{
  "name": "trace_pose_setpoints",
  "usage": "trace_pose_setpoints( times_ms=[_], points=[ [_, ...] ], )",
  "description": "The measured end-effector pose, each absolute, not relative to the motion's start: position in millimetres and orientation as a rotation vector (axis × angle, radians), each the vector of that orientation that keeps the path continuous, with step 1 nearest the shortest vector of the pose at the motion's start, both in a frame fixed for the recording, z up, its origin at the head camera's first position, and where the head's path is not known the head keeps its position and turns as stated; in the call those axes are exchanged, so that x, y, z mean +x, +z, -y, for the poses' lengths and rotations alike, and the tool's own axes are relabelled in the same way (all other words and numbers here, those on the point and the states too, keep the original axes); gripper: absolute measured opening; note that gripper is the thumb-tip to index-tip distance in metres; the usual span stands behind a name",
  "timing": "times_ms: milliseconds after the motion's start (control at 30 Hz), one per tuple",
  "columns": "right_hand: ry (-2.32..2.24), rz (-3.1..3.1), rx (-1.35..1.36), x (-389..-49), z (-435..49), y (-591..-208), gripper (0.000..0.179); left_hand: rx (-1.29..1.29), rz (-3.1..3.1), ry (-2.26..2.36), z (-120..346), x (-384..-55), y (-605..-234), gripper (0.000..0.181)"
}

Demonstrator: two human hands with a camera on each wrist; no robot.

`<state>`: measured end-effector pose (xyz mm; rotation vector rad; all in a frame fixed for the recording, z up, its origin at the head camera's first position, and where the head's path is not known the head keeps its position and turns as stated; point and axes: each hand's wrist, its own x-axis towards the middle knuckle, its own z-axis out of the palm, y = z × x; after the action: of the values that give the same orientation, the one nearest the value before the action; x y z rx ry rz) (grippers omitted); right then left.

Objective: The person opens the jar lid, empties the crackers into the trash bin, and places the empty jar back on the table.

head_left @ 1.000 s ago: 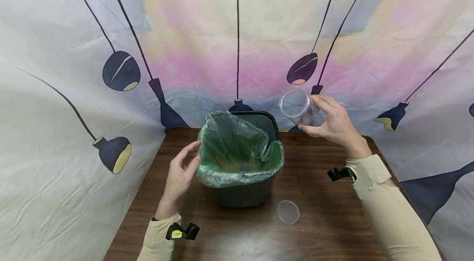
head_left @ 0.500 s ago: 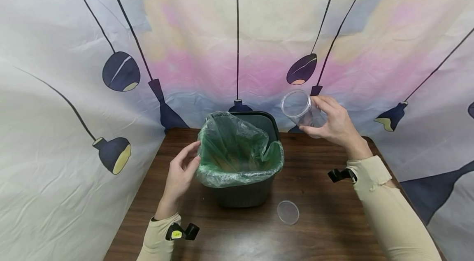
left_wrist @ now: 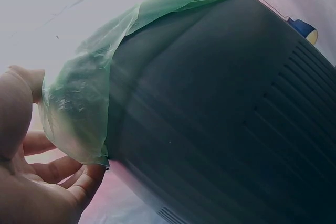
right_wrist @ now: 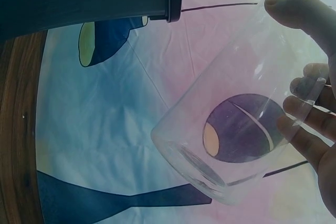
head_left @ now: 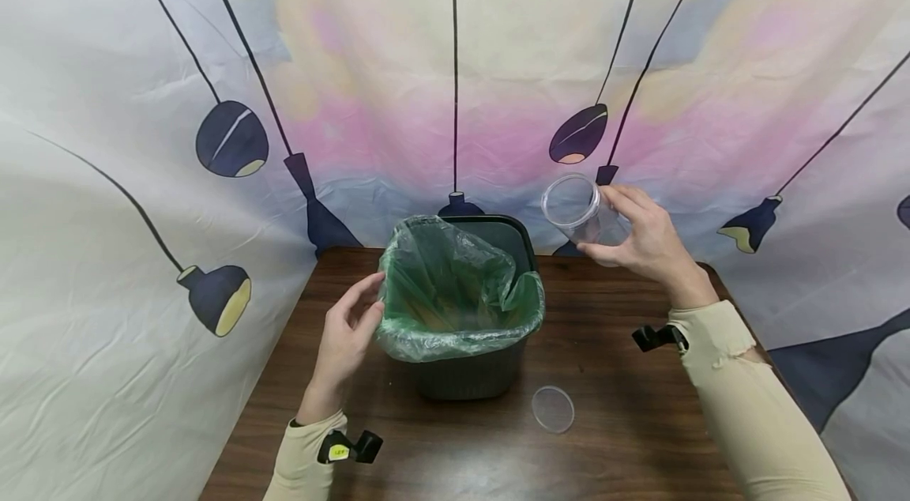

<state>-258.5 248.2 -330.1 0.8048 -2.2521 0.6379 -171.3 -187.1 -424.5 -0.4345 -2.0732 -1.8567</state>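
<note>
A clear plastic cup (head_left: 584,209) is gripped in my right hand (head_left: 643,236), to the right of the bin and above the table. It is tilted, its open mouth facing left and toward me; the right wrist view shows its transparent wall (right_wrist: 220,114) and base, with the thumb on one side and fingers on the other. My left hand (head_left: 344,335) touches the left side of the green bin bag (head_left: 455,344), thumb and fingertips against its folded-over edge. The bag lines a dark trash bin (head_left: 472,378). Its bottom is hazy through the plastic.
A round clear lid (head_left: 553,409) lies flat on the brown wooden table (head_left: 441,453), right of the bin's front. Behind the table hangs a fabric backdrop (head_left: 370,90) printed with lamps.
My right hand and the cup have shifted very slightly right and down. The left hand, the bin and the lid stay in place.
</note>
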Motion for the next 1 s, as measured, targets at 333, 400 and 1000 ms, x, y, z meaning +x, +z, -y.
trace_pose_setpoints(
  times_ms=[333, 400, 1000],
  points=[
    [0.644, 2.283, 0.785, -257.9, -248.5, -332.0, 0.084, -0.450, 2.065, -1.850, 187.2, -171.8, -425.7, 0.039],
    [0.642, 2.285, 0.788, -258.0, -248.9, -332.0, 0.083, -0.455, 2.060, -1.849, 187.2, -172.2, -425.6, 0.039],
    [0.629, 2.269, 0.764, -256.9, -254.8, -337.6, 0.085, -0.451, 2.052, -1.844, 186.0, -171.7, -423.5, 0.039]
  ],
)
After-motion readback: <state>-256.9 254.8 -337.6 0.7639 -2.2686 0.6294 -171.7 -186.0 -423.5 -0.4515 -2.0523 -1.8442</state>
